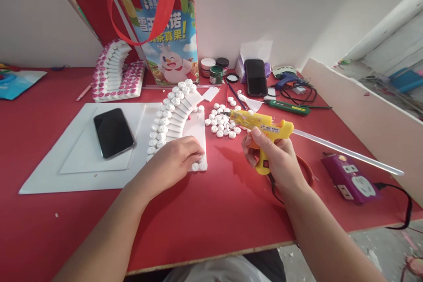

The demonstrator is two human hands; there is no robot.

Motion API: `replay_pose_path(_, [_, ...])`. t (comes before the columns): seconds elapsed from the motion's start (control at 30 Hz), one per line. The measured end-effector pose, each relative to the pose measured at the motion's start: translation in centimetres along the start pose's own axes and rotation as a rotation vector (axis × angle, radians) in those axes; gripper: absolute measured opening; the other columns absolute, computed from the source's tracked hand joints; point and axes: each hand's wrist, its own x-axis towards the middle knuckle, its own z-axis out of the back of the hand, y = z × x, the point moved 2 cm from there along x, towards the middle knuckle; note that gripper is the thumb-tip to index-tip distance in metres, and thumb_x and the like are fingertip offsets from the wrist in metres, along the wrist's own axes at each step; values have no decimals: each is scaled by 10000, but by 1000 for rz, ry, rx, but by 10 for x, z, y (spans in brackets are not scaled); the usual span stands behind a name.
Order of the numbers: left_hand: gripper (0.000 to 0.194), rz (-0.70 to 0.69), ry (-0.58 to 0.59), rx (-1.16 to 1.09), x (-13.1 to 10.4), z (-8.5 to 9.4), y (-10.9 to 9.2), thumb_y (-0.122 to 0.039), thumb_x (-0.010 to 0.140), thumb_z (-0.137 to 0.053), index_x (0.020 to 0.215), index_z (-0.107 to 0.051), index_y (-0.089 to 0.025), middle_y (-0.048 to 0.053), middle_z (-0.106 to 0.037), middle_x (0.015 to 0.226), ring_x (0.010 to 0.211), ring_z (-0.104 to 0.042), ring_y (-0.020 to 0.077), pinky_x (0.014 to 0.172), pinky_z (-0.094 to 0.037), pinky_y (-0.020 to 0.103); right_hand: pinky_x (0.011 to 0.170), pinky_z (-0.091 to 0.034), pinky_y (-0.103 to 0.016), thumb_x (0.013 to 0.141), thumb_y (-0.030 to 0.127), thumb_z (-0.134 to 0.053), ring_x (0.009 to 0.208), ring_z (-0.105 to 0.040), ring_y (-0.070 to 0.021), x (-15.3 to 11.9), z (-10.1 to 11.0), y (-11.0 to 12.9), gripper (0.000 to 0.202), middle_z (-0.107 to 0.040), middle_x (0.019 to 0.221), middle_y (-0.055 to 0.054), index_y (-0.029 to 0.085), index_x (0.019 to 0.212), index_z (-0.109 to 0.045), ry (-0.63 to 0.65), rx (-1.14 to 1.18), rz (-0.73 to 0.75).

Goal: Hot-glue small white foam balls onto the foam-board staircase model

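My right hand (269, 154) is wrapped around the handle of a yellow glue gun (264, 125). Its nozzle points left over a pile of small white rosettes (220, 120), and a clear glue stick (346, 151) juts from its back. At the near right corner of a white board (195, 130), my left hand (180, 154) is closed, fingertips pinched down at a white rosette (202, 157) they partly hide. On that board stands a curved white stepped piece (175, 124), edged with two rows of rosettes along its left side. My left hand covers its near end.
A black phone (114, 133) lies on white sheets at left. Behind stand a pink-and-white stepped model (117, 72), a gift bag (168, 31) and paint jars (216, 75). Rightward are another phone (256, 78), a green-handled screwdriver (288, 107) and a purple power socket (352, 178) with its cable.
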Motion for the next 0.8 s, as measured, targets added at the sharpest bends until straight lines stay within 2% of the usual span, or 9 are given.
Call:
replay_pose_path(0.47, [228,33,3,-4,1,-1,-1,-266,1038,-481,930,-676,-220,26,-720,988,909,-685,190,849,-487,331,484,-393,-251,887,537,-800,445,-516,-79,0,-1,2,450,-598,603,8,164,680,-657,8,4,17])
replay_pose_path(0.7, [192,-64,-167,29,4,7,-12,-240,1025,-516,969,-698,-215,46,-759,1026,949,-725,211,842,-525,327,474,-371,-256,890,566,-786,449,-509,-81,2,7,-1,447,-629,649,1,174,712,-663,-117,82,16])
replay_pose_path(0.8, [194,-81,-136,125,16,12,-21,-222,1008,-523,928,-699,-206,52,-756,1008,917,-721,219,831,-537,343,480,-378,-261,893,571,-781,452,-503,-86,3,8,-1,452,-621,623,0,175,707,-665,-120,87,21])
